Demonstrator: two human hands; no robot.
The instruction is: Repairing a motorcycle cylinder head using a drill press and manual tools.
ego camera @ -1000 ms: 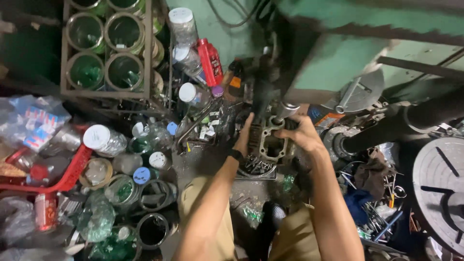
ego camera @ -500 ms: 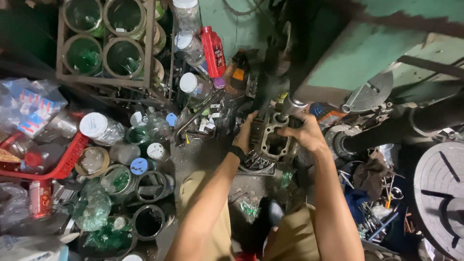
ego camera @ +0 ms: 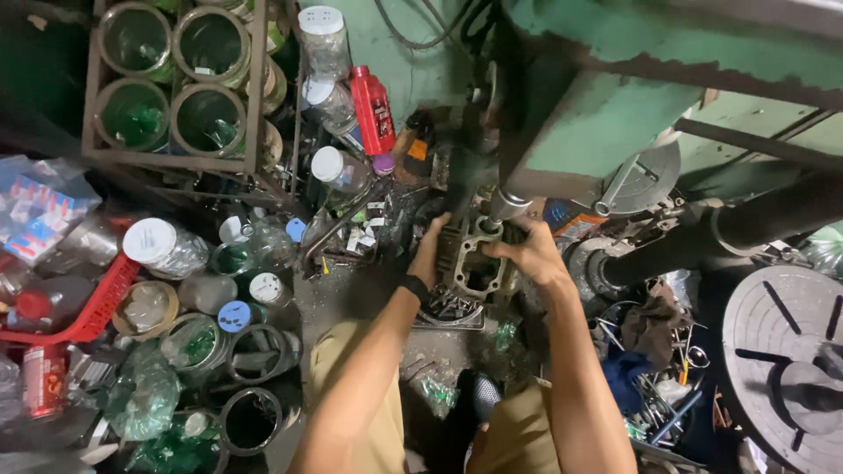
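Head view: at your 10 o'clock a metal rack (ego camera: 255,96) stands with open cans (ego camera: 206,114) in its cells; green scraps lie in the lower two, and what the upper two hold is too dark to tell. At 11 o'clock clear jars (ego camera: 323,39) with white lids stand beside a red bottle (ego camera: 372,107). At 9 o'clock a big white-lidded jar (ego camera: 162,247) lies tilted next to a red basket (ego camera: 92,307), with more capped jars and open tins packed close around it. One tin (ego camera: 186,344) at 8 o'clock holds green crumpled plastic, and a black can (ego camera: 250,421) nearer your knee is open and dark inside.

Dead ahead, at 12 o'clock, the casting (ego camera: 470,263) sits upright under the green machine (ego camera: 597,132), a steel spindle (ego camera: 507,204) just above its top. It is a grey metal block with openings through its face, and it stands on a small tray (ego camera: 448,314) of loose metal bits.

Your left hand (ego camera: 428,250) is clenched round the casting's left edge, fingers wrapped over the side, a dark band on the wrist. Your right hand (ego camera: 531,253) grasps the top right corner, fingers curled over the upper rim and thumb on the face. At 3 o'clock a round slotted plate (ego camera: 781,351) lies well apart from both hands.
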